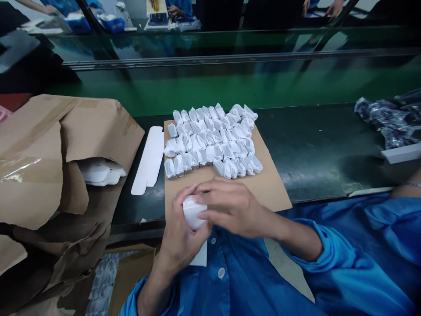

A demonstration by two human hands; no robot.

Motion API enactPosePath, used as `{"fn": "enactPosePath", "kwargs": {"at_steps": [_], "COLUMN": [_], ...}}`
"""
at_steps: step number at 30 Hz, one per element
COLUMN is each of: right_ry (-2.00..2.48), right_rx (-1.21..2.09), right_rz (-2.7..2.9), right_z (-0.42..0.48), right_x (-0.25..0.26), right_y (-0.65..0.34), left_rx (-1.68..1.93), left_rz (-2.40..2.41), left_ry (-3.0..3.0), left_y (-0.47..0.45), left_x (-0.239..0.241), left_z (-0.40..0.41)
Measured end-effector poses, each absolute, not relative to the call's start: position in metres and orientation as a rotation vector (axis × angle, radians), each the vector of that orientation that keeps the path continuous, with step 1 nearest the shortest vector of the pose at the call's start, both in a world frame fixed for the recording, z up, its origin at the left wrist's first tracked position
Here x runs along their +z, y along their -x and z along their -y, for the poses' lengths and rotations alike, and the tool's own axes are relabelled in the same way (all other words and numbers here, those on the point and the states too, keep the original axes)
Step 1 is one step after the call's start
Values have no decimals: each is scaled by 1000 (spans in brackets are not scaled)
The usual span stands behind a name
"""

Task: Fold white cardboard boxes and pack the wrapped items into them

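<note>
A slim white cardboard box (194, 214) is upright in front of my chest, its end toward the camera. My left hand (184, 232) is closed around its sides. The fingers of my right hand (226, 204) press on the right side and edge of that end, and what they cover there is hidden. Just beyond my hands, rows of small bundles wrapped in white paper (210, 138) lie on a brown cardboard sheet (263, 175). To their left a flat white unfolded carton (148, 160) rests on the dark tabletop.
A big brown carton (95, 127) with torn flaps stands at the left, holding flat white cartons (100, 171). Plastic-wrapped dark parts (384, 118) lie at the right, near a person's blue sleeve (394, 224). A green ledge (210, 85) runs behind; other people work beyond it.
</note>
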State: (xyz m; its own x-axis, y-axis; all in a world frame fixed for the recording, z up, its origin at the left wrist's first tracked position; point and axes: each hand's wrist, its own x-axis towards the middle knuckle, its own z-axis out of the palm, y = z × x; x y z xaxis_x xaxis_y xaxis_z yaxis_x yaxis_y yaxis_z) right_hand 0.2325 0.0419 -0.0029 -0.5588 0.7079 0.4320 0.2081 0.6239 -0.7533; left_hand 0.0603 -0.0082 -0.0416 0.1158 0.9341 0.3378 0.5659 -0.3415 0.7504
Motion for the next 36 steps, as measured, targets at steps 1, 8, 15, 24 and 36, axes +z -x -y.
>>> {"fn": "enactPosePath", "kwargs": {"at_steps": [1, 8, 15, 24, 36], "right_ry": [725, 790, 725, 1864, 1646], "right_rx": [690, 398, 620, -182, -270], "right_rz": [2130, 2286, 2227, 2284, 2589], "right_z": [-35, -5, -20, -51, -62], "right_x": [-12, -57, -42, -63, -71], "right_y": [-231, -220, -219, -245, -240], "left_rx": [1081, 1015, 1398, 2007, 866], "left_rz": [-1453, -1447, -1432, -1407, -1601], "left_ry": [-1963, -1897, -1747, -685, -2584], "left_y": [-59, -48, -49, -41, 3], "left_x": [-44, -70, -77, -70, -86], "left_z": [11, 35, 36, -38, -6]}}
